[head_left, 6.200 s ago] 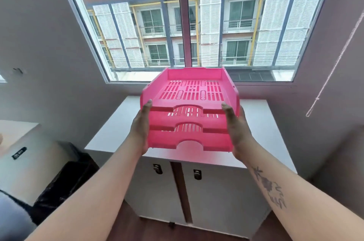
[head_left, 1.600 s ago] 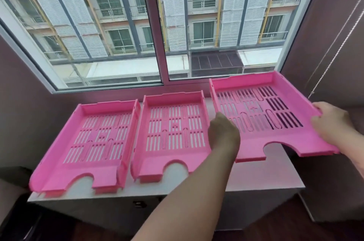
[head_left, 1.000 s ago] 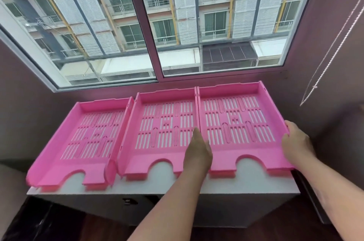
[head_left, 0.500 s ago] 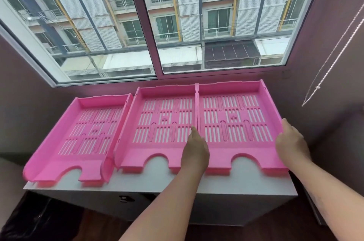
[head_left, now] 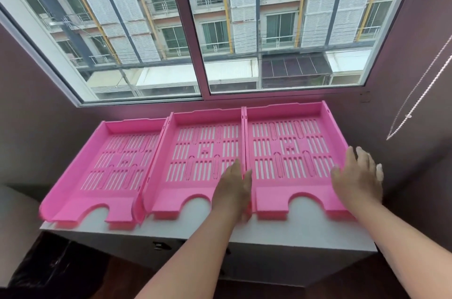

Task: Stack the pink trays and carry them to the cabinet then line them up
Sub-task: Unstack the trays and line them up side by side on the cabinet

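Observation:
Three pink slotted trays lie side by side on the white cabinet top (head_left: 293, 227) under the window. The left tray (head_left: 105, 166) sits slightly angled, with its right wall against the middle tray (head_left: 195, 152) and its front corner over the cabinet's edge. The right tray (head_left: 288, 152) stands flush against the middle one. My left hand (head_left: 233, 191) straddles the two touching walls, fingers on the middle tray's side and thumb on the right tray's side. My right hand (head_left: 358, 176) hovers at the right tray's outer wall with fingers spread and blurred.
The window sill and wall run close behind the trays. A beaded blind cord (head_left: 415, 93) hangs at the right. A dark bag (head_left: 49, 271) lies on the floor at the left. Cabinet door handles (head_left: 160, 246) show below the front edge.
The right tray came down from the air and now lies flush beside the middle one. My right hand has since let go of its outer wall and spread its fingers.

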Motion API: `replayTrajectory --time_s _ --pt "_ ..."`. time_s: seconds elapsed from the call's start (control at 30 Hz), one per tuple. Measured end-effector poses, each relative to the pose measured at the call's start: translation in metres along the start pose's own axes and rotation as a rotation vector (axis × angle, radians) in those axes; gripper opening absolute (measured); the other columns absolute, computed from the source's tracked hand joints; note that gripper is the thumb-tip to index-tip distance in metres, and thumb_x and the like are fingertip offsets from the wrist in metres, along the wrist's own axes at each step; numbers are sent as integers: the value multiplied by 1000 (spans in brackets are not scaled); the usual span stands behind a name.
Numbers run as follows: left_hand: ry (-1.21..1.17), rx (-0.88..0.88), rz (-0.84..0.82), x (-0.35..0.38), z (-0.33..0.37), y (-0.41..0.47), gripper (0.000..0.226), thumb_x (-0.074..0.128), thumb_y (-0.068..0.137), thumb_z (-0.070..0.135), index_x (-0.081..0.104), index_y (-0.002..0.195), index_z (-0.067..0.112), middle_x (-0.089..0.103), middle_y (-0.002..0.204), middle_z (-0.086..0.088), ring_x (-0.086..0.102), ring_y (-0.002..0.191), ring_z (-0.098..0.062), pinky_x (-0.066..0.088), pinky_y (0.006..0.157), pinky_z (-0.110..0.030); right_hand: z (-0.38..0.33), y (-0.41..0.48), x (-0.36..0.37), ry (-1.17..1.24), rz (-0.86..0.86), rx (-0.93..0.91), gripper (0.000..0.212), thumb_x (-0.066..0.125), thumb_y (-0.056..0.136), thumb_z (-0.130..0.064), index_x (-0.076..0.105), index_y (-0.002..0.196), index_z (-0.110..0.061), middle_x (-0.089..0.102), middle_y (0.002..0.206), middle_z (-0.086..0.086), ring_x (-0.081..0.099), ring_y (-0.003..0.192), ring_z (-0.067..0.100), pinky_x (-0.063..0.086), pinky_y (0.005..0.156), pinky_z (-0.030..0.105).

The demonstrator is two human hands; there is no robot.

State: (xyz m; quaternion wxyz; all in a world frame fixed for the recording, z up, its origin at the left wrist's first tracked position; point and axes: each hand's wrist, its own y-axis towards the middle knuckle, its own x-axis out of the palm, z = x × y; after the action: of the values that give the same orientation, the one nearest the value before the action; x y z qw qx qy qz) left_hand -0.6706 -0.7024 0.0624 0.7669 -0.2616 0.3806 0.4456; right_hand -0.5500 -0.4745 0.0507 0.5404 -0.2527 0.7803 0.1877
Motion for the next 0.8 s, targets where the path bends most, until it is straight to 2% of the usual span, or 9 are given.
replayTrajectory --time_s 0.07,0.13,0.2,0.3,0.4,0.47,0.53,0.7,0.8 --pt "138 88 170 -17 -24 -1 48 43 101 35 46 142 9 61 132 -9 56 123 -24 47 106 -40 -22 -14 6 -20 57 -171 59 48 96 -33 40 148 -5 37 156 19 28 147 36 12 122 54" --pt "214 76 341 -35 -56 -3 42 54 94 29 55 131 8 66 117 -11 59 113 -28 51 98 -47 -53 -34 16 22 10 -355 63 43 95 -44 40 148 -9 38 156 13 30 148 30 16 123 52" --pt "259 -49 433 -57 -87 -5 47 60 90 28 54 131 7 63 125 -15 53 123 -36 45 103 -52 -85 -52 28 98 -113 -432 71 42 95 -52 31 153 -13 30 161 8 25 150 25 18 124 46" --pt "321 -258 396 -86 -127 -10 62 57 91 38 41 142 7 50 143 -17 41 136 -37 37 110 -52 -127 -70 45 248 -292 -380 84 44 94 -58 11 159 -15 12 168 3 10 155 20 14 122 39" --pt "205 -399 257 -98 -154 -13 72 48 97 45 22 154 10 34 157 -15 34 142 -36 37 112 -53 -156 -86 56 452 -441 -221 83 49 98 -35 -4 160 -20 1 169 0 16 153 22 28 118 36" --pt "104 -430 208 -98 -163 -12 63 41 102 39 21 155 12 38 156 -15 41 138 -37 42 107 -54 -166 -95 65 578 -469 -120 82 44 99 -14 -10 159 -26 1 169 1 55 125 24 54 82 29" --pt "67 -432 213 -99 -167 -9 54 35 104 34 28 153 12 44 152 -16 49 132 -38 45 102 -53 -171 -98 74 640 -447 -54 83 37 97 -2 -12 158 -30 4 168 1 62 79 14 43 50 21" --pt "57 -405 196 -105 -175 0 51 34 105 35 32 150 11 49 148 -16 52 129 -38 46 99 -51 -177 -96 76 662 -447 -38 86 35 93 4 -9 159 -31 4 168 -6 56 82 3 44 50 21" --pt "8 -381 170 -109 -181 7 52 36 105 36 31 150 11 47 150 -16 49 132 -38 44 102 -53 -181 -94 78 674 -432 -31 85 36 93 3 -6 159 -32 8 168 -5 53 67 4 40 45 19"
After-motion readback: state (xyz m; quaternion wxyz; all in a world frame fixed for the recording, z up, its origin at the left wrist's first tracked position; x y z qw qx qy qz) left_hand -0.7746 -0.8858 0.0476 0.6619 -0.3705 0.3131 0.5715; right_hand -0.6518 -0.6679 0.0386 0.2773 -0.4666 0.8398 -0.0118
